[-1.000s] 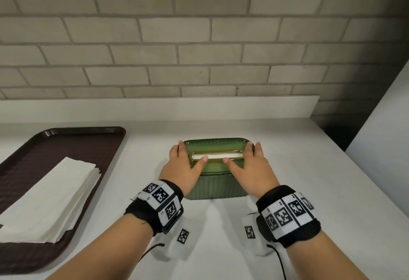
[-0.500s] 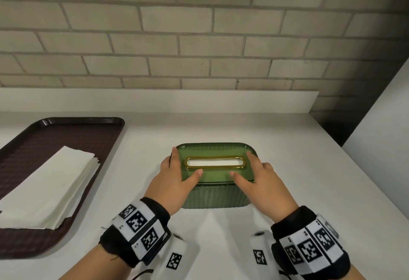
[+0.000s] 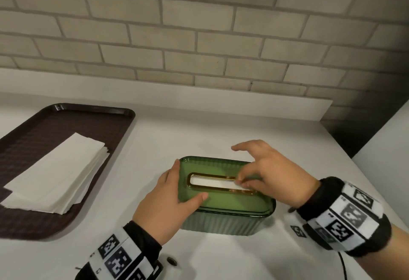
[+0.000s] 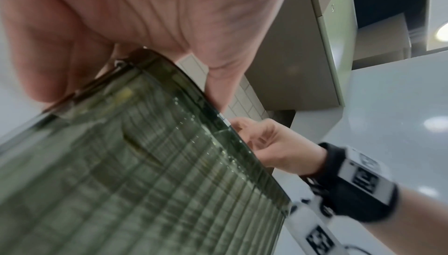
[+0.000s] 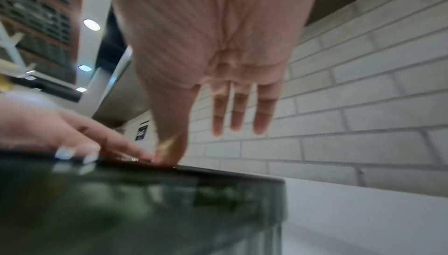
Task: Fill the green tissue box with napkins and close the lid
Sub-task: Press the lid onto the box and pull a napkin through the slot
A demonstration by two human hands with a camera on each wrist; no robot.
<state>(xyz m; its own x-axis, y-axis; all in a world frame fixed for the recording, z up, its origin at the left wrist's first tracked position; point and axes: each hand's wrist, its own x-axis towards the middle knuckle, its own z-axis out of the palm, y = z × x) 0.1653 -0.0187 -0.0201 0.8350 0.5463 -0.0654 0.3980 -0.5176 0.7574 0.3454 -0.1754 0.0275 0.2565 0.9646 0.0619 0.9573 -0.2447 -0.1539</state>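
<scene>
While the green tissue box [image 3: 223,200] sat on the white counter [image 3: 221,131], approx. centre, near the front edge, its lid [image 3: 212,164] was already seated flush on the ribbed body. White napkin [image 3: 212,183] showed through the gold-rimmed slot [image 3: 221,184].

Right hand [image 3: 281,178]: thumb and forefinger met at the slot's right end, apparently pinching the top napkin; whether paper was actually caught could not be confirmed. Remaining fingers were spread straight, clear of the lid. Left hand [image 3: 168,202]: fingers straight along the box's left end, thumb flat on the lid, bracing w/o curling round it.

Risks, as judged:
- Pulling upward w/ weak bracing could lift the lid or the whole box, since the lid appeared only press-fitted.
- A thin pinch could tear the napkin or drag several sheets through.
- A sideways pull could slide the box on the smooth counter.

Spare napkin stack [image 3: 57,169] lay on the brown tray [image 3: 33,220], well apart to the left, before the brick wall [image 3: 199,36].
</scene>
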